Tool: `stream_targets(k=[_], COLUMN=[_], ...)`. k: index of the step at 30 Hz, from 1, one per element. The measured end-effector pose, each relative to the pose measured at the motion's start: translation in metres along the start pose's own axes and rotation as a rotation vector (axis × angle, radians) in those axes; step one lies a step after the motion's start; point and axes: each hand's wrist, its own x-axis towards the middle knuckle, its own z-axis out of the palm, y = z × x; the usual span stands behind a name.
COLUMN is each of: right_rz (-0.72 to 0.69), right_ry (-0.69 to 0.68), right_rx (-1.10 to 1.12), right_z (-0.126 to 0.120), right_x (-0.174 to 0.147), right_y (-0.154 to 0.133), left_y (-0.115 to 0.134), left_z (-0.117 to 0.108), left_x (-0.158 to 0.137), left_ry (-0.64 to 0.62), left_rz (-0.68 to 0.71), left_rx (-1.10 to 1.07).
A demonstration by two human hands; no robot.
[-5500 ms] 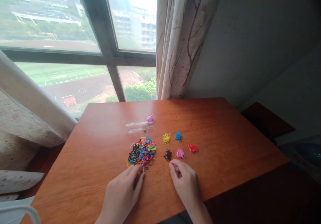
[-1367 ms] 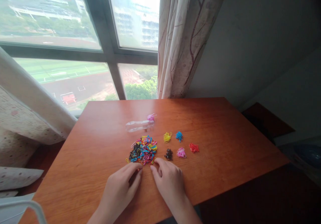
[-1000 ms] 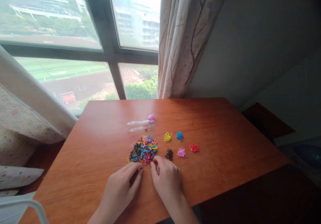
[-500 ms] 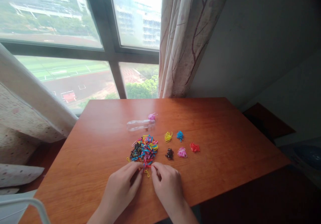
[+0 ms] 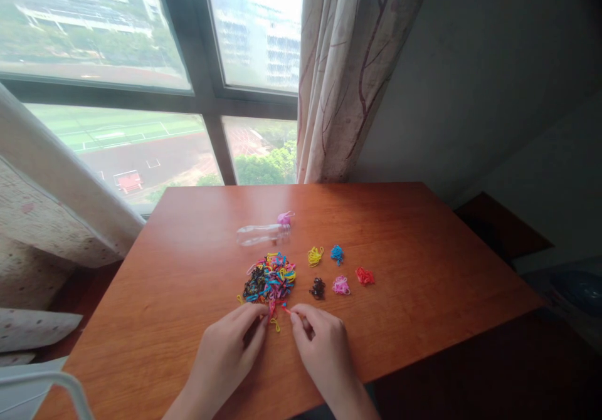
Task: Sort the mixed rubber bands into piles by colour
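A tangled pile of multicoloured rubber bands [image 5: 269, 279] lies on the wooden table. At its near edge my left hand [image 5: 230, 338] is closed, thumb and fingers pinching pinkish-red bands [image 5: 271, 308]. My right hand [image 5: 324, 341], just to the right, pinches a red rubber band [image 5: 288, 311] with a bit of blue at its tip. A loose yellow band [image 5: 275, 325] rests between the hands. Beyond my right hand are small sorted heaps: black [image 5: 318, 288], pink [image 5: 341, 285], red [image 5: 364, 276], yellow [image 5: 315, 256] and blue [image 5: 337, 255].
Behind the pile a clear plastic bottle [image 5: 263, 235] lies on its side, with a pink cap [image 5: 285, 218] by its mouth. The wooden table [image 5: 423, 251] reaches a window [image 5: 254, 150] and a curtain [image 5: 343, 81]. A white curved rail [image 5: 61, 379] shows at lower left.
My right hand has moved slightly to the right, away from my left hand, drawing the red band out from the pile's edge. My left hand stays nearly still.
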Motion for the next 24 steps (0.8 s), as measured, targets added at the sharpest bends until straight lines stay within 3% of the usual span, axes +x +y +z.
stream_targets(k=[7,13,18,24], right_rz=[-0.023,0.002,0.087,0.247], right_ry=[-0.025,0.034,0.215,0.374], right_rx=[0.079,0.098,0.001,-0.267], right_z=[-0.003,-0.013,-0.046,-0.086], right_x=[0.001,0.003,0.008,0.012], right_y=[-0.006,-0.004,0.039,0.104], left_y=[0.002,0.002,0.0,-0.001], left_z=[-0.002,-0.003,-0.002,-0.001], left_x=[0.002,0.0,-0.001,0.0], left_ry=[0.008,-0.01,-0.008,0.006], left_rz=[0.004,-0.008,0.0,0.009], left_rx=[-0.002,-0.006,0.001,0.003])
